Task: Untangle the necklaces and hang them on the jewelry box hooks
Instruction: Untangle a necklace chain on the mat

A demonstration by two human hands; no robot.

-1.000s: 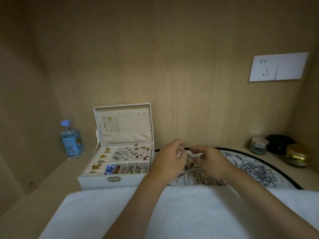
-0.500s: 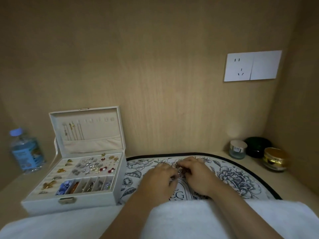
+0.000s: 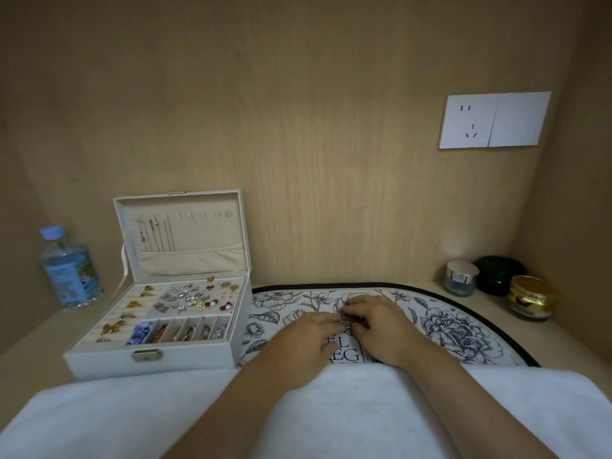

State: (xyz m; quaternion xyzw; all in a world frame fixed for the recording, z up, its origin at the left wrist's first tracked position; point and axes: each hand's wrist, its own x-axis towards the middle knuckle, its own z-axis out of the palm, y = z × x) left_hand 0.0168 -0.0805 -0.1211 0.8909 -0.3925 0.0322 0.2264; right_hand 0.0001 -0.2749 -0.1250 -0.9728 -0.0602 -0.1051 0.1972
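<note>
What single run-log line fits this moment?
phase: untangling | left hand: holds tangled necklaces | right hand: same | over floral mat | jewelry box: open, hooks partly filled

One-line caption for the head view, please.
Left hand and right hand pinch tangled necklaces over the floral mat, beside the open jewelry box.

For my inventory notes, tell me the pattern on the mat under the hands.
Mat: dark line-drawn flowers on cream, black edging; head view.

My left forearm (image 3: 231,409) and right forearm (image 3: 463,402) reach in from the counter's (image 3: 569,346) near edge and converge. My left hand (image 3: 308,337) and right hand (image 3: 381,326) lie knuckles up, curled fingertips pinching a small necklace tangle (image 3: 347,323) between them.
</note>
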